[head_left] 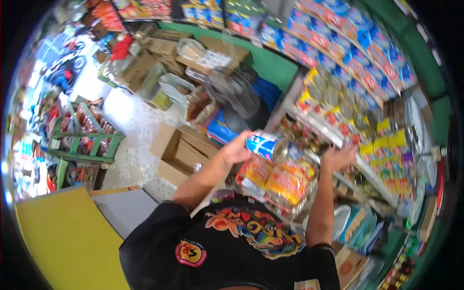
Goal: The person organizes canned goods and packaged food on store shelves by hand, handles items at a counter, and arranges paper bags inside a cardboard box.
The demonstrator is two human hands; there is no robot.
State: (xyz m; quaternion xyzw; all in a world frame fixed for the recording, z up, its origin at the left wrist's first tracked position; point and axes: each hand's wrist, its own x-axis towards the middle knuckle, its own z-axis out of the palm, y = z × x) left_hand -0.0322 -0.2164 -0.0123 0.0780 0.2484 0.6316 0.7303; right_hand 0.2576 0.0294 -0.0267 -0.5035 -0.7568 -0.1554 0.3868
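My left hand (238, 147) is closed around the end of a blue and white can (261, 144), which lies sideways in front of me. Beyond the can's other end is a shiny round can end, partly blurred. At the shelf edge (323, 126) on the right, my right hand (340, 157) rests with its fingers bent; what it touches or holds is too blurred to tell. Below the can, orange and yellow packets (285, 183) in clear plastic sit between my forearms. Rows of cans with silvery tops (331, 96) stand on the shelf beyond my right hand.
An open cardboard box (186, 150) stands on the floor ahead to the left. Behind it are a grey fan (234, 94) and more boxes (166, 46). A green rack (87, 133) is at the left, a yellow panel (67, 237) at the lower left. Blue packs (338, 41) fill the upper shelves.
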